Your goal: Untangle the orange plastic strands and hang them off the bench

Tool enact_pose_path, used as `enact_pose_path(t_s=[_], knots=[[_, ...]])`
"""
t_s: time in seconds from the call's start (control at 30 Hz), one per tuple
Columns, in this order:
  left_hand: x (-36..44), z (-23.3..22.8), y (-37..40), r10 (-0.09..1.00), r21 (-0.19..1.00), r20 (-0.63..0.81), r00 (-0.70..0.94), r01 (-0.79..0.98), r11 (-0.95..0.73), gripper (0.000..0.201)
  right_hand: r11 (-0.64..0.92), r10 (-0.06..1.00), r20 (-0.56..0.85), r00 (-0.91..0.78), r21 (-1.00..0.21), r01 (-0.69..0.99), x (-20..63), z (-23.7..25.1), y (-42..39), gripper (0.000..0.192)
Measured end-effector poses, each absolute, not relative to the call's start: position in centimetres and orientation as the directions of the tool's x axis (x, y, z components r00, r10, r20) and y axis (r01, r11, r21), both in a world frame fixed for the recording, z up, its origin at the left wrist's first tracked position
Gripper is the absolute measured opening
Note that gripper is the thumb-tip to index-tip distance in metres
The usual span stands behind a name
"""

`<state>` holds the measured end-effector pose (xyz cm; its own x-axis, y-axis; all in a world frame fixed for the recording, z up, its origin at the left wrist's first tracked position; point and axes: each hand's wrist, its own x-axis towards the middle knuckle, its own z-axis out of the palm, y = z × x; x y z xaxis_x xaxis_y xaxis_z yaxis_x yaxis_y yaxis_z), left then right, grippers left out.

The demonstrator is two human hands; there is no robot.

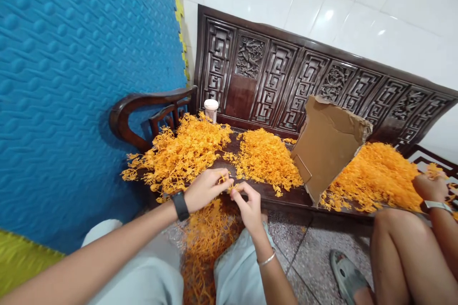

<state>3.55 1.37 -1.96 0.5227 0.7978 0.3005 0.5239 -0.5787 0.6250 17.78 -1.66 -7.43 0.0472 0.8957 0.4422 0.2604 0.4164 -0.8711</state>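
Nearest me are two knees in pale shorts, with orange scrap (205, 243) heaped on the floor between them. Just above, I see my left hand (204, 189) and right hand (248, 206) meeting, fingertips of both pinched together on one small orange piece (230, 186) held over the bench edge. A black watch sits on the left wrist, a thin bangle on the right. At four o'clock a second person's bare leg and sandal show, their hand (431, 186) resting at three o'clock on orange bits; whether those fingers grip anything I cannot tell. On the dark carved bench (272, 195) I count three orange piles (266, 157), with one torn cardboard sheet (329, 145) propped between the middle and right ones. One white-capped jar (211, 109) stands at twelve o'clock. Behind: blue foam mat at ten o'clock, white tiled wall beyond.
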Motion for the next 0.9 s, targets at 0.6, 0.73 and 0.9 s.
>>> enact_pose_path(t_s=[0.6,0.73,0.9], knots=[[5.0,-1.8,1.5,0.819,0.192,0.354,0.451,0.822,-0.536,0.024,0.402,0.764,0.541,0.352,-0.825,0.397,15.1,-5.7,0.6,0.020],[5.0,-1.6,2.1,0.818,0.165,0.360,0.449,0.832,-0.529,0.024,0.402,0.785,0.518,0.339,-0.843,0.358,14.5,-5.4,1.3,0.021],[5.6,-1.4,-0.3,0.782,0.218,0.360,0.509,0.769,-0.601,0.024,0.293,0.750,0.460,0.476,-0.875,0.384,17.8,-6.1,4.5,0.025]])
